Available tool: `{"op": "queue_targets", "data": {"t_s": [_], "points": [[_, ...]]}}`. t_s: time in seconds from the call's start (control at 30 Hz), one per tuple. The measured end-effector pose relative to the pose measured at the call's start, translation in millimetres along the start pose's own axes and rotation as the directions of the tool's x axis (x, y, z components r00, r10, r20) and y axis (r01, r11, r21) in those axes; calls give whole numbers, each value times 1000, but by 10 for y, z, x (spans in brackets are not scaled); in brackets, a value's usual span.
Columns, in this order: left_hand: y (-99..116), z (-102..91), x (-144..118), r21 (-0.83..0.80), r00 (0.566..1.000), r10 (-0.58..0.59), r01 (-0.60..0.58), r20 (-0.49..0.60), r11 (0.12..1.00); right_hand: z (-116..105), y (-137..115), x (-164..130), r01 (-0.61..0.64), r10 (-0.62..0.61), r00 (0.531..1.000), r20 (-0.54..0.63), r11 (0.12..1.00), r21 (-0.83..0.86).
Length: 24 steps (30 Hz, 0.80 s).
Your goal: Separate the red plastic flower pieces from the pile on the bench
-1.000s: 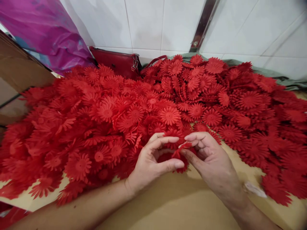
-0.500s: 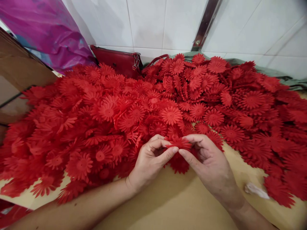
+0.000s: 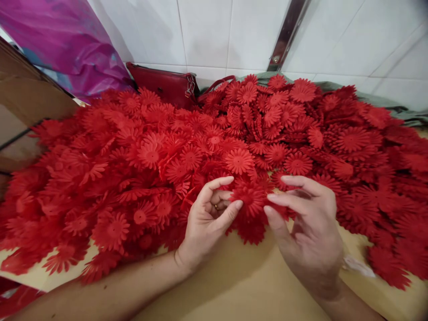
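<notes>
A big heap of red daisy-shaped cut-out flowers [image 3: 238, 160] covers the tan table [image 3: 247, 285]. My left hand [image 3: 205, 223] pinches one red flower [image 3: 250, 199] at its left edge between thumb and forefinger, at the heap's near edge. My right hand [image 3: 309, 236] sits to the right of it, thumb and forefinger closed on the flower's right petals, the other fingers spread above. More flowers lie stacked under the held one.
A dark red handbag [image 3: 165, 87] stands against the white tiled wall behind the heap. A purple plastic bag [image 3: 67, 44] and a brown cardboard box [image 3: 23, 102] are at the left. A green cloth [image 3: 384, 104] lies at the back right, and a white scrap [image 3: 357, 266] sits by my right wrist.
Both hands lifted the flower a little away from me and turned it flat. My right hand's fingers spread wider and rose; my left thumb slid along the flower's edge.
</notes>
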<state>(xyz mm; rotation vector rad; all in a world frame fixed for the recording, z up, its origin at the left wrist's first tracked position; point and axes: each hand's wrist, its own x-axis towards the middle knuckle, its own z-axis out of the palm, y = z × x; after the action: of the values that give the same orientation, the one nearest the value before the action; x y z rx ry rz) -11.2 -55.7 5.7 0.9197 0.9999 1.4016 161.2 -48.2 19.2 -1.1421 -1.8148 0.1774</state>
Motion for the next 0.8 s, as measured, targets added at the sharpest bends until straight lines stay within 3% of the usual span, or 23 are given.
{"op": "queue_targets", "data": {"t_s": [0.1,0.2,0.53,0.67,0.8], "points": [[14,11,4,-65,996,-83,86,44,994,15,-33,-16,82,-81,996,49,996,-39],[28,11,17,-121,988,-143,148,52,982,60,-18,-15,86,-85,993,81,996,-17],[33,4,34,-150,976,-186,202,114,968,61,12,8,-170,103,961,255,952,256],[37,11,33,-137,972,-182,203,150,970,43,105,17,-336,284,937,203,891,305],[10,-5,33,-130,979,-164,179,123,975,37,247,49,-420,441,896,47,810,411]]}}
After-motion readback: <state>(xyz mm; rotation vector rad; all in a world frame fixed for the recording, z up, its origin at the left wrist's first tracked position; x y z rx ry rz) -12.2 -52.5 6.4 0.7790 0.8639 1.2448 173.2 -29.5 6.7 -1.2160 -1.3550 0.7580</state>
